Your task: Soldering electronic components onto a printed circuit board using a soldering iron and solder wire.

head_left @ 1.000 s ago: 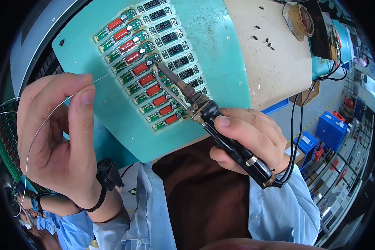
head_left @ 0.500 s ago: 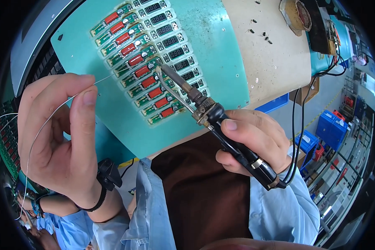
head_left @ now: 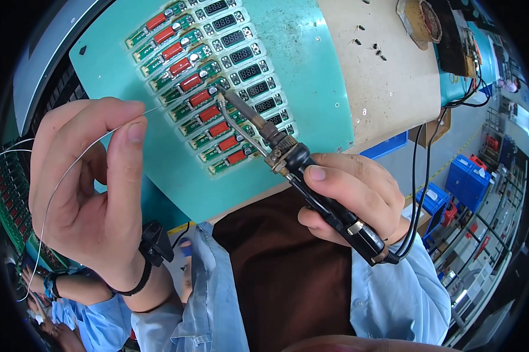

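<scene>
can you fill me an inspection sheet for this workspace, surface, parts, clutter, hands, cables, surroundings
Surface: teal sheet, dark specks toward its far side; beige panel adjoining on the right
Work pieces: row of green circuit boards with red components and black displays
Clutter: small loose components scattered on the beige panel
Left hand: pinches silver wire leading toward the boards
Right hand: grips soldering iron, tip at the boards; contact cannot be told
Cables: black cables run from the iron's rear; damage: nothing seen
Surroundings: blue bins at right; another person's blue sleeve lower left
</scene>
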Demonstrator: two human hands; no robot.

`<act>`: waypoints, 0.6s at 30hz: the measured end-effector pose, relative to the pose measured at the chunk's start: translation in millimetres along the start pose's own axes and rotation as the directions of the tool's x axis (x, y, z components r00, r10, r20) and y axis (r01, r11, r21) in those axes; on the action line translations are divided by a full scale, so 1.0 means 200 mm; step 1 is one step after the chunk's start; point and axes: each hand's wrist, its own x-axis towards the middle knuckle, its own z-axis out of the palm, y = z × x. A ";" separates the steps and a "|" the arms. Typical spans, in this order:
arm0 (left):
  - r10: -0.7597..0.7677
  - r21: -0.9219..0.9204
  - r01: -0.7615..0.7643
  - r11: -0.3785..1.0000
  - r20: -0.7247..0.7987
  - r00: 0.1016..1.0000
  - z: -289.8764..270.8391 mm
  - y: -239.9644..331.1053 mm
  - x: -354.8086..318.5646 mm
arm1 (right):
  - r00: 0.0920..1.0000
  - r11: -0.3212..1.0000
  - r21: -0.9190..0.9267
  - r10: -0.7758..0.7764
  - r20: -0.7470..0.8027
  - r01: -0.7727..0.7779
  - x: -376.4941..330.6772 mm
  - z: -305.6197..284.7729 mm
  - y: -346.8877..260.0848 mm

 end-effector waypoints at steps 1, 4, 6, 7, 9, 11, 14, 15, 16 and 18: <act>-0.002 0.000 0.002 1.000 0.001 1.000 0.01 0.00 0.00 | 1.000 1.000 0.009 0.008 -0.018 -0.008 0.00 0.00 0.00; -0.006 -0.001 0.006 1.000 0.003 1.000 0.03 0.01 0.00 | 0.999 1.000 -0.004 -0.012 0.045 0.012 -0.02 -0.03 0.03; -0.001 -0.005 0.001 1.000 0.008 1.000 0.03 0.00 0.00 | 0.997 1.000 -0.012 -0.020 0.075 0.021 -0.02 -0.04 0.03; 0.004 -0.007 -0.004 1.000 0.010 1.000 0.04 0.00 0.00 | 0.997 1.000 -0.012 -0.015 0.076 0.016 -0.02 -0.04 0.03; 0.009 -0.011 -0.009 1.000 0.013 1.000 0.03 0.00 0.01 | 0.997 1.000 -0.013 -0.005 0.079 0.006 -0.02 -0.05 0.03; -0.002 0.004 0.002 1.000 0.005 1.000 0.03 0.01 0.00 | 0.997 1.000 -0.012 -0.005 0.079 0.006 -0.03 -0.04 0.03; -0.001 0.006 0.001 1.000 -0.010 1.000 0.03 0.00 -0.01 | 0.997 1.000 -0.014 -0.004 0.076 0.006 -0.03 -0.04 0.03; 0.004 0.000 -0.004 1.000 -0.020 1.000 0.03 0.00 -0.01 | 0.999 1.000 0.001 0.002 0.048 -0.002 -0.03 -0.03 0.02; 0.009 -0.005 -0.009 1.000 -0.030 1.000 0.03 0.00 -0.02 | 1.000 1.000 0.016 0.008 0.020 -0.008 -0.03 -0.03 0.02; 0.008 -0.020 -0.009 1.000 -0.035 0.999 0.03 0.01 -0.03 | 1.000 0.999 0.030 0.013 -0.012 -0.012 -0.04 -0.03 0.01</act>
